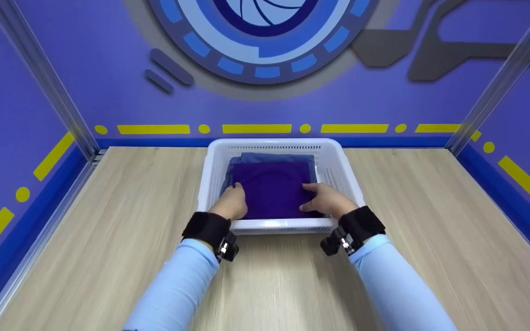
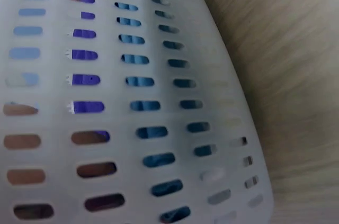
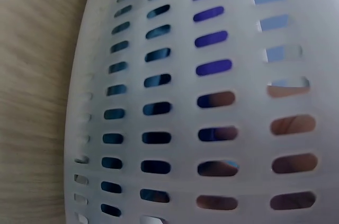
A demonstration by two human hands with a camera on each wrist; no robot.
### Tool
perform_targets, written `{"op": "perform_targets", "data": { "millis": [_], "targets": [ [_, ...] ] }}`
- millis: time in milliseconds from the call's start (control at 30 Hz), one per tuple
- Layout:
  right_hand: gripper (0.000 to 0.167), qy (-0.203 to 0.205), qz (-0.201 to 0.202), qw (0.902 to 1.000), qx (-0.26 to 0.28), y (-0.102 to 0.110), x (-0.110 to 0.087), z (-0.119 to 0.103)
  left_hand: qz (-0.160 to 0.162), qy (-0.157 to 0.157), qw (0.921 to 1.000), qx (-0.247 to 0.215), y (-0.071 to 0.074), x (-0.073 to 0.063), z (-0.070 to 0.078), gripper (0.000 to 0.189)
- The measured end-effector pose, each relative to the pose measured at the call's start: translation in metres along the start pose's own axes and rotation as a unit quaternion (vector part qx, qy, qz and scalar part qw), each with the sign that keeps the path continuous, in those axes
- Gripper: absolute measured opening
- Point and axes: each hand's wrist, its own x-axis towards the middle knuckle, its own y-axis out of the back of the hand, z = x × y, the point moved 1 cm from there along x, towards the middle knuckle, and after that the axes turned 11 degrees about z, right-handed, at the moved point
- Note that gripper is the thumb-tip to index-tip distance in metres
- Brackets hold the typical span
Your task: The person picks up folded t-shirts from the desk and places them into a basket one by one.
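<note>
A folded purple cloth [image 1: 272, 191] lies in the white basket [image 1: 274, 224], on top of folded blue cloth [image 1: 276, 157] that shows past its far and left edges. My left hand [image 1: 232, 202] reaches over the near left corner and grips the purple cloth's left edge, with its fingers mostly hidden. At the right edge my right hand [image 1: 327, 200] holds the same cloth, thumb and forefinger apart on it. Both wrist views show the basket's slotted wall [image 2: 114, 123], with purple over blue behind the slots; skin shows through slots in the right wrist view's wall [image 3: 180, 94] too.
The basket stands on a light wood table [image 1: 154, 184], close to the blue-purple back panel [image 1: 108, 105]. Side panels with metal posts [image 1: 44, 78] border the table left and right. Each wrist wears a black strap [image 1: 206, 227] with a small camera.
</note>
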Motion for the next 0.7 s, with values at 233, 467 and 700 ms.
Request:
{"op": "perform_targets", "data": {
  "millis": [233, 467, 700],
  "targets": [
    [0.070, -0.002, 0.004, 1.0000, 0.004, 0.0000, -0.0007, -0.0012, 0.008, 0.002, 0.9999, -0.007, -0.0016, 0.0012, -0.0018, 0.066],
    [0.064, 0.009, 0.041, 0.9991, -0.003, 0.0007, -0.0025, 0.0005, 0.019, 0.003, 0.9998, -0.002, -0.0034, 0.0022, -0.0009, 0.064],
    [0.032, 0.063, 0.124, 0.9896, -0.037, 0.0068, -0.0091, 0.0067, 0.138, -0.042, 0.9894, -0.014, -0.0024, -0.0035, -0.0030, 0.037]
  ]
}}
